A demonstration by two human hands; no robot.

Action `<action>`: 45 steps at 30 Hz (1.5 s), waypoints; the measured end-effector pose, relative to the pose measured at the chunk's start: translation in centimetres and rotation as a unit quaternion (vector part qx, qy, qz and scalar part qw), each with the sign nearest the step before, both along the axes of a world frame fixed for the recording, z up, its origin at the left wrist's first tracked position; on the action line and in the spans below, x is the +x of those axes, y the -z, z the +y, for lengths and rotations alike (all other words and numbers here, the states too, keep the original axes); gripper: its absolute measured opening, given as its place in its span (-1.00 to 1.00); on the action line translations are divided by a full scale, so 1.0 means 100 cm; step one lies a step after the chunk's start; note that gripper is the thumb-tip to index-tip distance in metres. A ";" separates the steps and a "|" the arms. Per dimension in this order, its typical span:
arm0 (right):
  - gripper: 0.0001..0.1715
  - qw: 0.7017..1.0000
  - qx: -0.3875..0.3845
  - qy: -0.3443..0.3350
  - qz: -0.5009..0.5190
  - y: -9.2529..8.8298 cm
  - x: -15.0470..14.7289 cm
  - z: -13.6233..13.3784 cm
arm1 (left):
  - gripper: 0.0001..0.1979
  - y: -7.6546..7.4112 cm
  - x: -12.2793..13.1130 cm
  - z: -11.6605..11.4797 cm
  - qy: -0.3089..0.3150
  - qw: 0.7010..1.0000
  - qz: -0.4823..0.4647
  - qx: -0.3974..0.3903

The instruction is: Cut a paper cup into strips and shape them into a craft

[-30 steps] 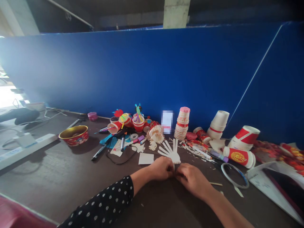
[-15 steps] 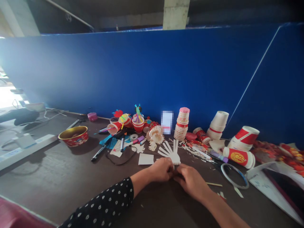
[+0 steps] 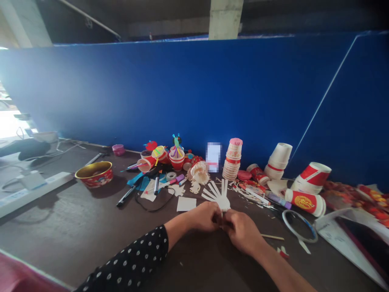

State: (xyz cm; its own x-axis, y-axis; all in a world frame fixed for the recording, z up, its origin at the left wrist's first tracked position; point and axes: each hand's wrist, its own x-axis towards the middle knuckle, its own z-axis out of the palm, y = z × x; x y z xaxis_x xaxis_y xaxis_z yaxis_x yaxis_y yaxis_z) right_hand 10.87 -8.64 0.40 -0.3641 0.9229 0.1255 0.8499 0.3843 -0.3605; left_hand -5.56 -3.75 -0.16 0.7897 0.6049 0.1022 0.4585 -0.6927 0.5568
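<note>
**A:** What do the hands look like?

**B:** The left hand [image 3: 204, 216] and the right hand [image 3: 242, 232] are both curled closed, knuckles up, and their fingers [image 3: 219, 217] meet in the middle. There's no open gap between them. A black sleeve [image 3: 127, 259] with small white dots covers the left forearm.

**A:** And the white piece at their fingertips?

**B:** It's a paper fan [image 3: 216, 194], thin, matte and pale, with narrow flat strips spreading from a rounded base. That base sits right against the fingers, just above the meeting point. The fingers hide the lowest edge, so I can't tell whether they're pinching the fan or only touching it.

**A:** What's beside it?

**B:** A square white paper card [image 3: 186, 204] lies flat just left of the fan, on a dark brown tabletop [image 3: 75, 231]. Behind the fan is a ruffled paper cup flower [image 3: 199, 173], with a tall stack of paper cups [image 3: 231, 161] standing further back, beyond the fan's tips. Thin paper scraps [image 3: 251, 196] lie scattered to the right, and a slim wooden stick [image 3: 272, 237] lies near the right hand. A red-and-gold bowl [image 3: 94, 174] sits well apart on the left.
</note>
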 end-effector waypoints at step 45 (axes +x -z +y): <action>-0.72 0.984 -0.018 -0.003 -0.177 -0.023 -0.010 -0.016 | -0.87 -0.002 -0.001 0.003 0.016 0.999 -0.015 0.033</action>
State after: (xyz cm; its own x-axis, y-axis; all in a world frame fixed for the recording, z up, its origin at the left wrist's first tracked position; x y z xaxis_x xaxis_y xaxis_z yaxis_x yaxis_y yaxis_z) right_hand 9.83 -10.19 2.75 -0.3849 0.9220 -0.0425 0.9223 0.3825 -0.0560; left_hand -5.65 -3.49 0.04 0.8049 0.5699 0.1652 0.4184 -0.7426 0.5230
